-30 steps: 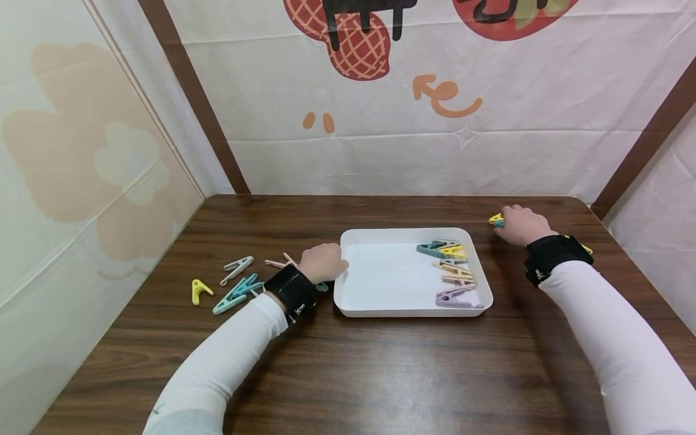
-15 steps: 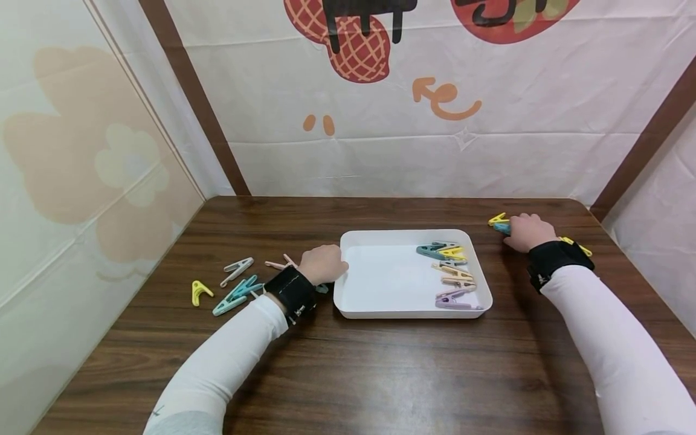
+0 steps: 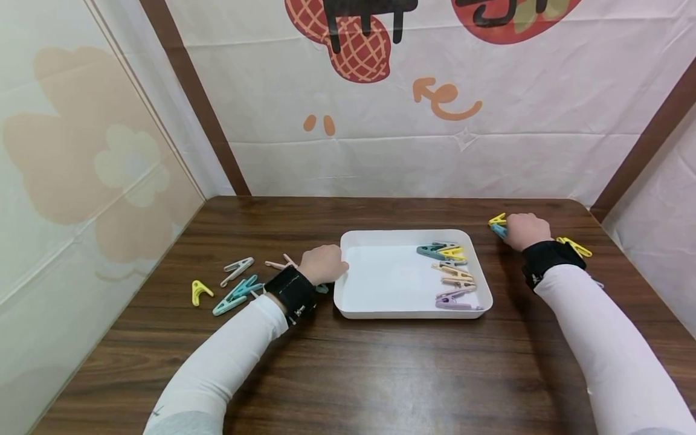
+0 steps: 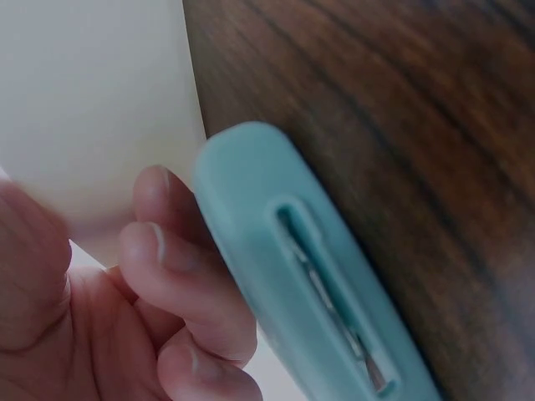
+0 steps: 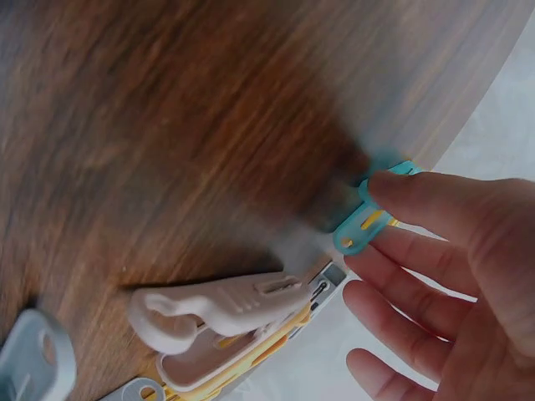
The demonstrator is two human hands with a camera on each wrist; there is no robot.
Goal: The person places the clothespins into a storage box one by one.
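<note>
Since half a second ago, our right hand [image 3: 526,232] has edged left and the blue clothespin [image 3: 498,231] lies more aslant. Nearest, on the wooden table [image 3: 391,362], we see a turquoise peg [image 3: 238,295] leftward. Our left hand [image 3: 322,264] pinches the left rim of the white tray [image 3: 386,275] between thumb and curled fingers; assorted pegs [image 3: 455,280] line its right side. Farther off, right of the tray, our other thumb and fingertip pinch the blue clothespin, remaining fingers loosely spread; whether it is lifted, we cannot tell. Just beyond sits a yellow peg [image 3: 496,221].
</note>
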